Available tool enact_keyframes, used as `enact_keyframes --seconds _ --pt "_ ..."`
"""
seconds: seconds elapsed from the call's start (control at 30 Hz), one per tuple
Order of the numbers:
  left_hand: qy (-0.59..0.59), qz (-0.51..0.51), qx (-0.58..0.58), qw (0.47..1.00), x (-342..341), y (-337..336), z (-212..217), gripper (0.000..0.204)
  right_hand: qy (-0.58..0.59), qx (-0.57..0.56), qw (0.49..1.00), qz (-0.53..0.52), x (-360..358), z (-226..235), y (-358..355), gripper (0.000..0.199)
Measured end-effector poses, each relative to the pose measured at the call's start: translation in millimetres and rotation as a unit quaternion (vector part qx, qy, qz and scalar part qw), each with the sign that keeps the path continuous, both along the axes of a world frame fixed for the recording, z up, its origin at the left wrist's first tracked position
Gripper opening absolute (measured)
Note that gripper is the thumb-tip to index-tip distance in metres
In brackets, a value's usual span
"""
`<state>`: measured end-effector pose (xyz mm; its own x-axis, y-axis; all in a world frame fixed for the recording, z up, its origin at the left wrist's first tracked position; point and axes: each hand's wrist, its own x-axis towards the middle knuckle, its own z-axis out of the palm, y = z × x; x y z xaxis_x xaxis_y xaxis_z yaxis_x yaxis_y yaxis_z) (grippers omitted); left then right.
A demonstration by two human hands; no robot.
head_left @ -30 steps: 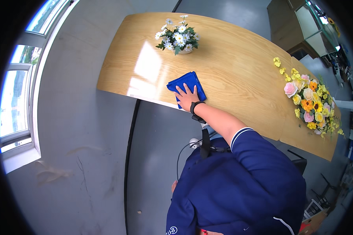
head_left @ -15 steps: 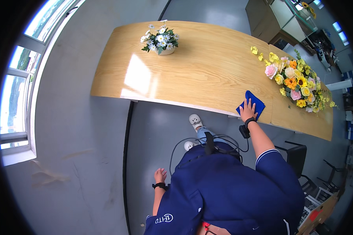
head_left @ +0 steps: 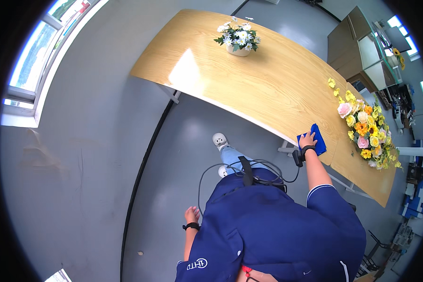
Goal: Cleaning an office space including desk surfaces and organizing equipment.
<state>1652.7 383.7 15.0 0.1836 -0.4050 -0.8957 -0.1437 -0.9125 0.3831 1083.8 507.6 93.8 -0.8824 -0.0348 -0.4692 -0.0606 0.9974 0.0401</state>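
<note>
My right hand [head_left: 307, 140] lies on a folded blue cloth [head_left: 318, 144] at the near edge of the wooden table [head_left: 277, 80]. Its fingers are spread and press down on the cloth rather than wrapping round it. Part of the cloth is hidden under the palm. Down at my left side hangs my left hand [head_left: 191, 215], empty, its fingers loosely apart. A black band with a small box sits on my right wrist, and a cable runs from it to my waist.
White daisies in a pale pot [head_left: 239, 50] stand at the far side of the table. To the right of the cloth sits a yellow, orange and pink flower arrangement [head_left: 364, 127]. A cabinet [head_left: 350, 44] is beyond the table. The grey wall [head_left: 75, 113] is on my left.
My view has turned, so the table now slants down to the right. My right hand still rests on the blue cloth, its fingers slightly more bent. The left hand stays at my side.
</note>
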Motion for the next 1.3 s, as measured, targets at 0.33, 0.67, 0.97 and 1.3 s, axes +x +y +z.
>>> enact_keyframes --seconds 0.33,0.67,0.97,1.3 --pt "-0.144 -0.087 0.059 0.984 134.6 114.8 -165.9 0.028 0.007 0.007 0.994 0.110 6.0 -10.1 -193.4 0.050" --pt "-0.021 0.042 -0.107 0.993 -32.7 -192.4 29.2 0.027 -0.008 -0.026 0.959 0.281 37.5 6.0 -368.0 0.049" --pt "0.019 -0.001 -0.089 0.996 -31.6 -238.4 0.7 0.024 -0.017 -0.043 0.923 0.381 71.5 11.3 -435.3 0.050" --pt "-0.023 -0.066 0.016 0.997 10.2 -343.2 21.7 0.026 0.122 -0.218 0.911 0.328 60.0 3.4 -394.1 0.053"
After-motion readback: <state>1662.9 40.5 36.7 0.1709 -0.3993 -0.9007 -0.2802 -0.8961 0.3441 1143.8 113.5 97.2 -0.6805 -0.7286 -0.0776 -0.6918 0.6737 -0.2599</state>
